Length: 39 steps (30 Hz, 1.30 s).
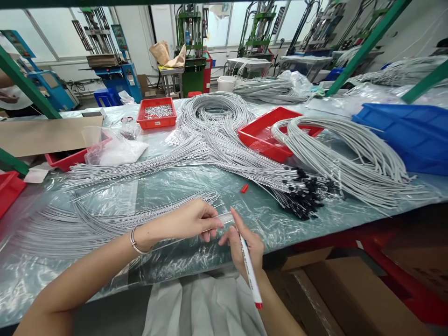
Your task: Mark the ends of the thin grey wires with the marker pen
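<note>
My left hand (191,220) pinches a small clear plastic piece (224,218) just above the plastic-covered table (168,186), with a thin grey cable end running into it. My right hand (245,245) grips a white marker pen (250,270) with a red end, its tip close to the clear piece. A silver bracelet (136,241) circles my left wrist. Grey cables (105,219) fan out to the left of my hands. A small red cap (244,188) lies on the table beyond them.
Cable bundles with black plug ends (308,193) lie right of centre. Red trays (157,112) (266,135), a blue bin (406,133) and a cardboard sheet (45,135) stand on the table. Open cardboard boxes (350,294) sit below the front edge. Another person's arm (9,95) shows far left.
</note>
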Tool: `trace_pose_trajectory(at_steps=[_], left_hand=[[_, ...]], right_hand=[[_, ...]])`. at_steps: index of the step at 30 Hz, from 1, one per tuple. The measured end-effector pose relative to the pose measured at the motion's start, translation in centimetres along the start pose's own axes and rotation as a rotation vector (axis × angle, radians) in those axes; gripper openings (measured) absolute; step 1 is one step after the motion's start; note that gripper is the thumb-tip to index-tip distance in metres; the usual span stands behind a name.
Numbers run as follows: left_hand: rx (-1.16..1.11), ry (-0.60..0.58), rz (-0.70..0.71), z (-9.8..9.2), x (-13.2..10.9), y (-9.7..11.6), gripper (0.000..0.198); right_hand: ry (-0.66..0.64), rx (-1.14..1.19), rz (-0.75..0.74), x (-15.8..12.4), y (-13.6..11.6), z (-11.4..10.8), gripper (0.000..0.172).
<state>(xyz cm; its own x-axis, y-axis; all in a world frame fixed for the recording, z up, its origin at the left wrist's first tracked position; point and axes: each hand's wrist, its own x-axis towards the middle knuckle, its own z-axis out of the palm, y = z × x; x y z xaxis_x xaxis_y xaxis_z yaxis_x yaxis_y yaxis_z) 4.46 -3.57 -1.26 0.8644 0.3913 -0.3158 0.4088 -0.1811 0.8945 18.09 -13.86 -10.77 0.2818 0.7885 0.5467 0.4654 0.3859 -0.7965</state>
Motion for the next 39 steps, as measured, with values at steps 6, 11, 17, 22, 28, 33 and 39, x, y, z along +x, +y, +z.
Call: trace_pose_trajectory(at_steps=[6, 11, 17, 22, 28, 33, 39], left_hand=[[0.023, -0.007, 0.043, 0.1, 0.3, 0.0, 0.037], [0.006, -0.019, 0.059, 0.2, 0.4, 0.2, 0.036], [0.064, -0.005, 0.093, 0.5, 0.5, 0.7, 0.031], [0.109, 0.029, 0.076, 0.9, 0.3, 1.1, 0.031], [0.155, 0.109, 0.075, 1.6, -0.5, 1.2, 0.030], [0.211, 0.102, 0.106, 2.3, -1.0, 1.2, 0.058], [0.232, 0.014, 0.104, 2.5, -1.2, 1.6, 0.065]], right_hand=[[0.067, -0.085, -0.041, -0.8, 0.5, 1.0, 0.048], [0.082, -0.082, -0.035, -1.4, 0.5, 1.4, 0.051], [0.050, -0.021, -0.039, -2.2, 0.4, 1.7, 0.050], [0.104, -0.050, 0.070, -0.7, 0.1, -1.1, 0.032], [-0.349, 0.215, 0.323, 1.6, 0.5, -3.2, 0.039], [-0.518, 0.290, 0.326, 2.7, -0.2, -2.7, 0.044], [-0.599, 0.150, 0.201, 3.3, -1.1, -2.8, 0.042]])
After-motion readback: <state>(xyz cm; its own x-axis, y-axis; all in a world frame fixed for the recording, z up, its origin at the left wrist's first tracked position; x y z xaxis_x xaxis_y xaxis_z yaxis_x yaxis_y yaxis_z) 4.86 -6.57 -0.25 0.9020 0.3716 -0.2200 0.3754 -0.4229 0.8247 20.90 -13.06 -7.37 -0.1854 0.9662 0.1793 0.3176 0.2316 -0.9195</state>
